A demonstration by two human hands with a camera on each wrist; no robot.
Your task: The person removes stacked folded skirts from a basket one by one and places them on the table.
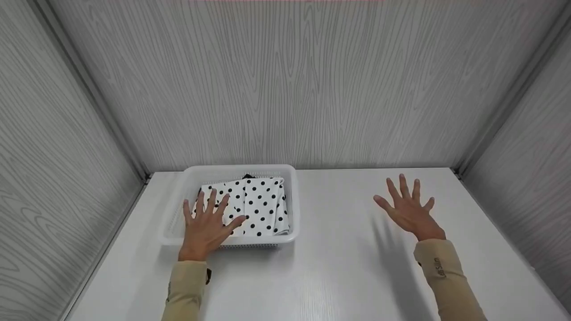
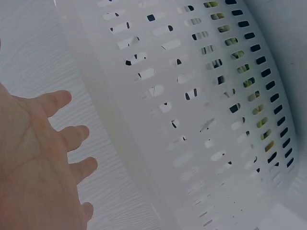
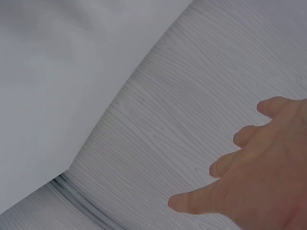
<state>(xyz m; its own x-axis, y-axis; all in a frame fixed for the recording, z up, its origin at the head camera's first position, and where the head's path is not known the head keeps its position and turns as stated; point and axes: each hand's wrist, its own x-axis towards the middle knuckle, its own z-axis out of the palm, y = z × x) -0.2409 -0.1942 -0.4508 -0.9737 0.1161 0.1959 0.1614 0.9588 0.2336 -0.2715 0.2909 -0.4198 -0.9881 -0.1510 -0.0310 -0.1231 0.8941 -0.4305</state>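
Note:
My left hand (image 1: 206, 227) is spread over the front left part of a white plastic basket (image 1: 295, 214), palm down and holding nothing. Inside the basket lies a folded white cloth with black dots (image 1: 261, 205), partly hidden behind that hand. In the left wrist view the slotted side of the basket (image 2: 110, 110) stands beside the fingers, and bits of yellow-green and black show through its slots. Off to the right, my right hand (image 1: 408, 214) hovers above the table with its fingers spread and nothing in it, its shadow falling below.
The white table (image 1: 339, 267) carries the basket on its left half, close to the back edge. Grey wood-grain panels enclose it: a back wall (image 1: 290, 89), a left wall (image 1: 49, 156) and a right wall (image 1: 526, 178).

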